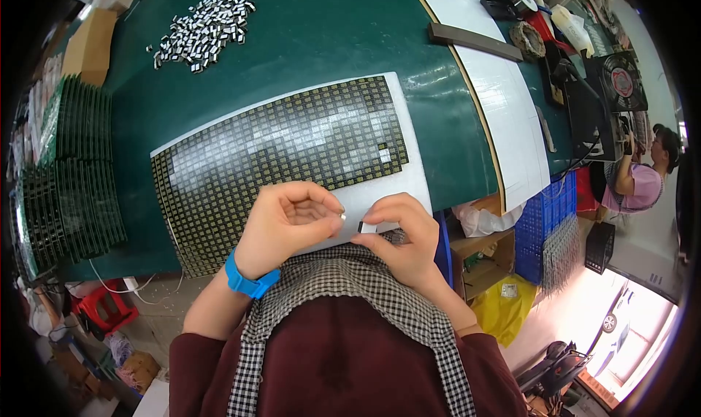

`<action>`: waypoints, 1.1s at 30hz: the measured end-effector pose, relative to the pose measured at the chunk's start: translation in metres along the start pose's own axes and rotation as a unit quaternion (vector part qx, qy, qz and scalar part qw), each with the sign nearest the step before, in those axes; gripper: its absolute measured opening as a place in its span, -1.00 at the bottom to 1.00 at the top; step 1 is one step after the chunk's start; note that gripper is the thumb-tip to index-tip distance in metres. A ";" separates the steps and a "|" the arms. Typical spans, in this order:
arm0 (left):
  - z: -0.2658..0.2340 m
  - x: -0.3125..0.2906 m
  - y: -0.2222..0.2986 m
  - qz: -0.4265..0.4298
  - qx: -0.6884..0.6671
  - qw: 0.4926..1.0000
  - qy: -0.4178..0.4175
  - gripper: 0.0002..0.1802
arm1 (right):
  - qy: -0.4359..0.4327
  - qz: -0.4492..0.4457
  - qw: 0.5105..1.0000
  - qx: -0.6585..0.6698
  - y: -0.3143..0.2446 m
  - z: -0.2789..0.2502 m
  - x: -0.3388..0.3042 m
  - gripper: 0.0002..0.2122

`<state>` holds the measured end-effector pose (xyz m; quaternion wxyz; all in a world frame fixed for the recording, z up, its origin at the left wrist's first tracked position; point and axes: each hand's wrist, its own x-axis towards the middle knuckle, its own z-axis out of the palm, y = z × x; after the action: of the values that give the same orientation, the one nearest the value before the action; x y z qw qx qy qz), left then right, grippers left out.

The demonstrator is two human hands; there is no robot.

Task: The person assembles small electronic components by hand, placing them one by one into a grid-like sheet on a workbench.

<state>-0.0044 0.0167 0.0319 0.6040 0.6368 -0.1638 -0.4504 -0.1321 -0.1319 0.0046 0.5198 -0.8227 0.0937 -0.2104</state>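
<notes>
My left hand (283, 226), with a blue band at the wrist, is closed in a pinch on a tiny pale piece (343, 216) too small to name. Thumb and fingers of my right hand (407, 236) grip a small black-and-white block (368, 228). Both hands are a short gap apart over the near edge of a white foam board (413, 170). On that board lies a dark panel (252, 154) covered with a grid of small squares. One white square (385, 155) stands out near its right end. My left hand overlaps the panel's near edge.
A heap of small black-and-white blocks (208, 31) lies on the green table (307, 33) at the far left. Stacked green boards (77, 176) line the left side. White sheets (488, 88) carry a dark bar (475, 41) on the right. Another person (635, 180) is far right.
</notes>
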 end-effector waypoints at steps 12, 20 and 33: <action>0.004 -0.004 -0.022 -0.080 -0.242 0.962 -0.095 -0.87 | -0.016 -0.007 0.997 0.072 -0.002 0.008 -0.004 -0.73; 0.004 -0.007 -0.016 -0.067 -0.143 0.984 -0.079 -0.88 | -0.031 0.031 0.997 0.061 -0.006 0.007 -0.006 -0.76; -0.014 0.011 0.002 0.246 0.523 0.765 0.283 -0.69 | -0.059 0.236 0.943 0.228 -0.008 0.010 -0.002 -0.76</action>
<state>0.0132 0.0167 0.0280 0.2863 0.8905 -0.3466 0.0699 -0.1301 -0.1197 0.0079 0.7327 -0.6475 0.2036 -0.0487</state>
